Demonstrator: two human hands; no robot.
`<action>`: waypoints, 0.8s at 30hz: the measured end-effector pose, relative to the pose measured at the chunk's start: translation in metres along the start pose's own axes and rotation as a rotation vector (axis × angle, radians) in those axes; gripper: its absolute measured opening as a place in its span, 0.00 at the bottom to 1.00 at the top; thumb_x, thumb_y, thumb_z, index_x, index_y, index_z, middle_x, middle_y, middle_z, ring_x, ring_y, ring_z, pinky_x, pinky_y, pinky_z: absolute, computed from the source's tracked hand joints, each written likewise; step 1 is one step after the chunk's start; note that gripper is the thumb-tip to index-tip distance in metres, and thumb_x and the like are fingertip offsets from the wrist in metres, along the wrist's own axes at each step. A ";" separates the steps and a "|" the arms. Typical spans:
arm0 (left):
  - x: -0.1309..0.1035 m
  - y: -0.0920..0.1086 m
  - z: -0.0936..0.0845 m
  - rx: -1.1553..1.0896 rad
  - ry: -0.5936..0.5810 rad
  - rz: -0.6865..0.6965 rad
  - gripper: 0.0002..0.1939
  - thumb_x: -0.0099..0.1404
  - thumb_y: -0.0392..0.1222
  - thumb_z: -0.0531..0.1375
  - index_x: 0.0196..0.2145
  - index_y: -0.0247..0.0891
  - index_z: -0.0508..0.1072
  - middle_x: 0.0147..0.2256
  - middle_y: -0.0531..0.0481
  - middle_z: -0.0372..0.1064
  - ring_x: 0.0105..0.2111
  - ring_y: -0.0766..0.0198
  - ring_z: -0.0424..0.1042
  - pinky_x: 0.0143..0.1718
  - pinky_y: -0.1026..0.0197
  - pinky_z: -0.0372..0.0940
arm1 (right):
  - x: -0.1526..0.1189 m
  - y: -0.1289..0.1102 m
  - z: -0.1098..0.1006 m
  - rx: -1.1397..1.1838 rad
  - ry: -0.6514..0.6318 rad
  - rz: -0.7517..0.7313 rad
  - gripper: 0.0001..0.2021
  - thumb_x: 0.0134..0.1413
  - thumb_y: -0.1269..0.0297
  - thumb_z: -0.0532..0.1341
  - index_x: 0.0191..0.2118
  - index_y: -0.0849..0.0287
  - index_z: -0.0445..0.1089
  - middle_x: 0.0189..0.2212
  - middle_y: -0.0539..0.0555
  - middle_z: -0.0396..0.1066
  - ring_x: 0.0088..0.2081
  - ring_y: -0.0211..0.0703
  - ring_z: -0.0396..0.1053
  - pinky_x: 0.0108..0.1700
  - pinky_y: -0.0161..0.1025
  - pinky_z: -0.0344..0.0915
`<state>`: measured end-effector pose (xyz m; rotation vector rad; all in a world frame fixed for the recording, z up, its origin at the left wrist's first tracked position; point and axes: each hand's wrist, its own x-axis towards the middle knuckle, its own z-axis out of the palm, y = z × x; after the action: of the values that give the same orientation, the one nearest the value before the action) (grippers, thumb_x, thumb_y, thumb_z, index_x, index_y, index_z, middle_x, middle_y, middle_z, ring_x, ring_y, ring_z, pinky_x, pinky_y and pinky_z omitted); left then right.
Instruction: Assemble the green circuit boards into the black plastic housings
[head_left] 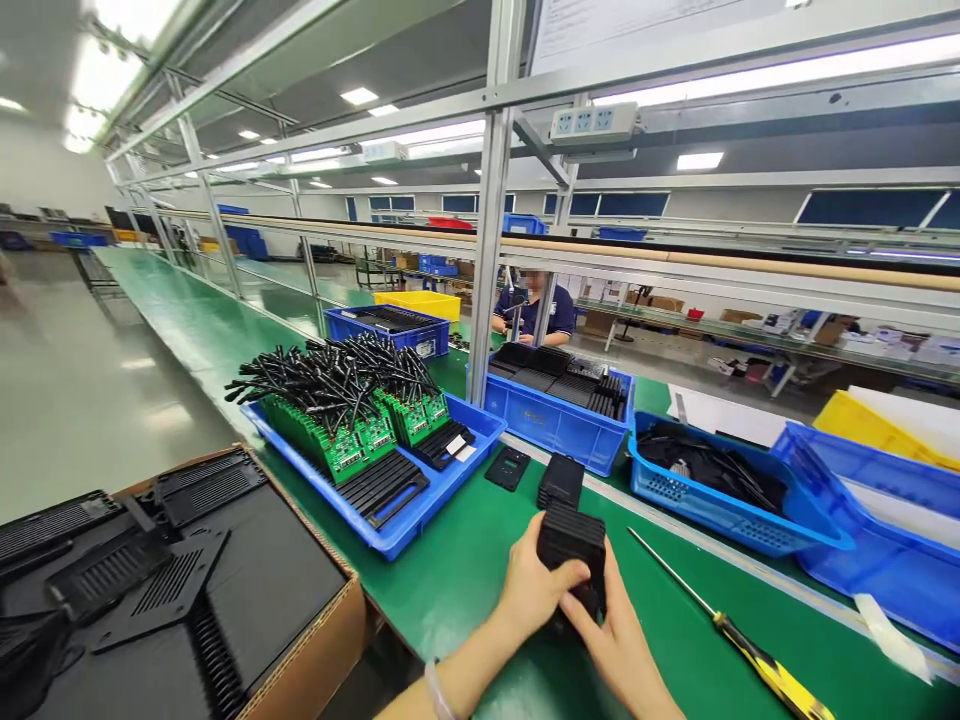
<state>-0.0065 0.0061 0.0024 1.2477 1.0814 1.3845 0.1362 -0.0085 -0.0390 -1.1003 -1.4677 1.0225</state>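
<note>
A stack of black plastic parts is held low in front of me, over the green bench. My left hand wraps its left side, thumb across the front. Around its right side is my right hand, its thumb near the left one. Just behind, another black stack stands on the bench, and beside it lies a flat black plate with cut-outs. To the right rests a yellow and black screwdriver, its shaft pointing away to the left. The lower end of the held stack is hidden by my fingers.
Left of my hands, a blue tray holds green circuit boards with black cables. A cardboard box of black panels is at lower left. Blue bins and a blue basket line the back. A person sits beyond the metal frame.
</note>
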 end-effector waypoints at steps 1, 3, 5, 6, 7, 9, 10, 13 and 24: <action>0.015 0.007 -0.011 0.005 0.020 -0.022 0.34 0.44 0.59 0.71 0.45 0.38 0.73 0.42 0.43 0.76 0.43 0.48 0.73 0.49 0.51 0.67 | 0.016 -0.012 0.010 0.072 0.023 0.028 0.44 0.46 0.52 0.68 0.66 0.53 0.50 0.67 0.54 0.49 0.68 0.52 0.43 0.68 0.52 0.40; 0.047 0.015 -0.034 -0.016 0.027 -0.068 0.29 0.49 0.62 0.68 0.42 0.38 0.75 0.43 0.42 0.77 0.45 0.47 0.73 0.50 0.50 0.66 | 0.051 -0.034 0.032 0.285 0.029 0.148 0.40 0.40 0.57 0.71 0.62 0.54 0.59 0.62 0.54 0.59 0.64 0.52 0.53 0.67 0.49 0.46; 0.077 0.013 -0.055 -0.057 0.049 -0.128 0.31 0.60 0.67 0.55 0.42 0.35 0.76 0.43 0.39 0.76 0.45 0.48 0.74 0.49 0.49 0.67 | 0.088 -0.047 0.052 0.379 0.009 0.238 0.32 0.43 0.59 0.70 0.56 0.56 0.65 0.54 0.55 0.69 0.57 0.52 0.64 0.62 0.48 0.58; 0.089 0.008 -0.063 -0.074 0.083 -0.152 0.33 0.65 0.67 0.49 0.43 0.33 0.75 0.44 0.38 0.75 0.46 0.49 0.74 0.49 0.48 0.67 | 0.106 -0.049 0.061 0.401 0.008 0.286 0.27 0.46 0.60 0.68 0.53 0.58 0.67 0.50 0.56 0.73 0.53 0.52 0.68 0.58 0.48 0.63; 0.099 0.001 -0.070 -0.086 0.131 -0.169 0.34 0.68 0.65 0.44 0.46 0.33 0.74 0.47 0.37 0.74 0.48 0.50 0.72 0.51 0.47 0.65 | 0.124 -0.049 0.070 0.408 0.010 0.333 0.21 0.51 0.60 0.66 0.51 0.60 0.68 0.46 0.57 0.74 0.49 0.51 0.71 0.54 0.49 0.67; 0.112 -0.015 -0.078 -0.092 0.247 -0.176 0.28 0.71 0.59 0.45 0.50 0.34 0.71 0.53 0.39 0.68 0.53 0.52 0.68 0.55 0.45 0.61 | 0.155 -0.042 0.086 0.423 0.025 0.438 0.15 0.58 0.59 0.62 0.47 0.62 0.69 0.42 0.57 0.75 0.43 0.47 0.74 0.46 0.47 0.71; 0.116 -0.023 -0.080 -0.090 0.302 -0.171 0.24 0.71 0.56 0.49 0.52 0.36 0.69 0.55 0.40 0.66 0.55 0.53 0.66 0.57 0.43 0.59 | 0.168 -0.037 0.093 0.425 0.033 0.486 0.14 0.61 0.59 0.61 0.47 0.63 0.69 0.42 0.56 0.74 0.41 0.45 0.74 0.44 0.46 0.71; 0.122 -0.043 -0.081 -0.076 0.413 -0.156 0.19 0.70 0.49 0.56 0.53 0.38 0.68 0.57 0.42 0.62 0.55 0.52 0.64 0.56 0.42 0.59 | 0.196 -0.020 0.113 0.421 0.063 0.580 0.14 0.63 0.58 0.59 0.48 0.62 0.68 0.43 0.55 0.71 0.40 0.42 0.72 0.41 0.44 0.72; 0.144 -0.064 -0.087 -0.049 0.437 -0.159 0.17 0.70 0.49 0.56 0.50 0.38 0.70 0.54 0.43 0.66 0.54 0.53 0.66 0.56 0.43 0.60 | 0.226 0.025 0.132 0.357 0.087 0.438 0.15 0.62 0.59 0.60 0.52 0.60 0.66 0.49 0.56 0.68 0.44 0.45 0.70 0.45 0.47 0.70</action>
<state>-0.0925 0.1567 -0.0456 0.8202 1.4000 1.5886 -0.0112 0.2089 -0.0332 -1.2069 -0.9409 1.4562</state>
